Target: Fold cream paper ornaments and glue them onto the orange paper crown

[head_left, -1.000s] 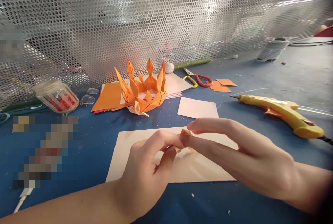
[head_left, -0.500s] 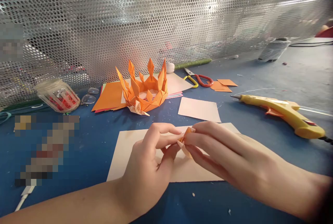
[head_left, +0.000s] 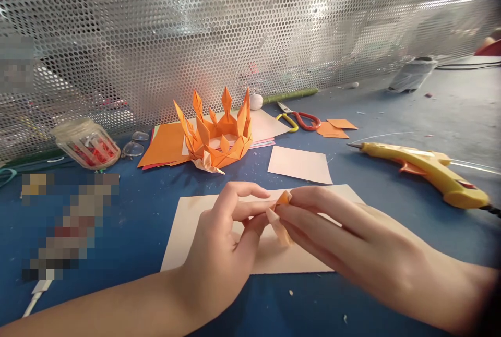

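Observation:
Between my fingertips is a small piece of folded paper (head_left: 278,225), orange on one side and pale on the other. My left hand (head_left: 230,243) pinches its left edge between thumb and fingers. From the other side my right hand (head_left: 348,238) grips it, and the fingers cover much of the paper. Both hands are just above a cream sheet (head_left: 199,222) lying on the blue table. Beyond them stands an orange folded-paper crown (head_left: 230,154) with pointed tips. A pale folded-paper piece (head_left: 207,163) is at the crown's front.
A yellow glue gun (head_left: 422,167) lies at right. Behind are scissors (head_left: 307,121), orange paper squares (head_left: 338,127), a pale paper square (head_left: 299,164) and a stack of coloured sheets (head_left: 164,144). A jar (head_left: 88,144) and glasses (head_left: 136,145) sit at left, before a perforated metal screen (head_left: 156,29).
My fingers have shifted slightly on the folded paper, and its orange side has turned a little. Both hands keep their hold. Everything else is as before.

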### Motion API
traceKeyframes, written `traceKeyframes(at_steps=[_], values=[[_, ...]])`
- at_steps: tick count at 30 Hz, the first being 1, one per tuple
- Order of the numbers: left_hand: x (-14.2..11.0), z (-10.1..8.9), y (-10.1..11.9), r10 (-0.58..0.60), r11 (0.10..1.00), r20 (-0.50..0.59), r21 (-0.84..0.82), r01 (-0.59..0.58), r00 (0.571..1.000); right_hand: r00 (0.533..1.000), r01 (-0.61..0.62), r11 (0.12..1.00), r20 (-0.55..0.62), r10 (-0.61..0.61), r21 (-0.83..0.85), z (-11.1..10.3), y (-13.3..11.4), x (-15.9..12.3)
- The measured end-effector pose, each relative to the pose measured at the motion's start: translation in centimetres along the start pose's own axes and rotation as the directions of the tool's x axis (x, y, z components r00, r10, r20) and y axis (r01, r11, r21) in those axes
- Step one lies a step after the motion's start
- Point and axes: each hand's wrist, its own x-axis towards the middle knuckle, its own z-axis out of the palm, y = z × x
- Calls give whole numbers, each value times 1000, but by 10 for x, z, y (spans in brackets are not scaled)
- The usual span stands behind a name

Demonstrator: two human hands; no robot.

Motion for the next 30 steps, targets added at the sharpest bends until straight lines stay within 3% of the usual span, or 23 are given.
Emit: traceKeyframes(at_steps=[4, 7, 13, 17, 23, 30], values=[[4, 0, 1, -222, 965, 7, -139, 221, 975, 998, -39, 997, -49, 42, 60, 9, -2, -3], [6, -1, 1, -312, 918, -4, -261, 300, 950, 996, -68, 994, -55, 73, 85, 12, -3, -4], [10, -1, -1, -370, 861, -4, -376, 342, 929, 1000, -4, 1000, -18, 4, -10, 13, 0, -4], [12, 0, -2, -389, 842, -10, -409, 352, 921, 996, -15, 998, -92, 20, 58, 16, 2, -2], [10, -1, -3, -380, 849, -23, -406, 339, 925, 991, -74, 961, -86, 100, 266, 19, 5, -1], [12, 0, 0, -437, 795, -7, -472, 382, 900, 995, -44, 972, -79, 64, 231, 16, 4, -1]])
